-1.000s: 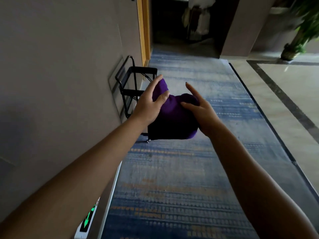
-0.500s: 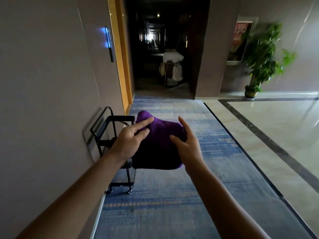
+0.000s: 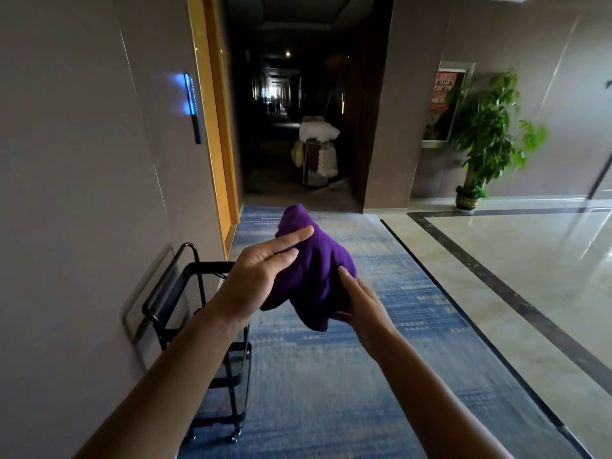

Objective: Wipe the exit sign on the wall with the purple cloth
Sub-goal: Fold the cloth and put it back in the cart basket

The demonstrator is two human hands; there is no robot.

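The purple cloth is bunched up in front of me at chest height, held between both hands over the blue carpet. My left hand lies on its left side with the index finger stretched across the top. My right hand grips it from below and from the right. The exit sign is out of the view now.
A black wire trolley on castors stands against the left wall, just under my left forearm. A blue-lit panel hangs on that wall beside a yellow door frame. A dark corridor with a linen cart lies ahead; a potted plant stands on the polished floor at the right.
The view has tilted up, so the green exit sign low on the left wall dropped out of sight. Both hands kept the cloth and my right hand shifted under it.
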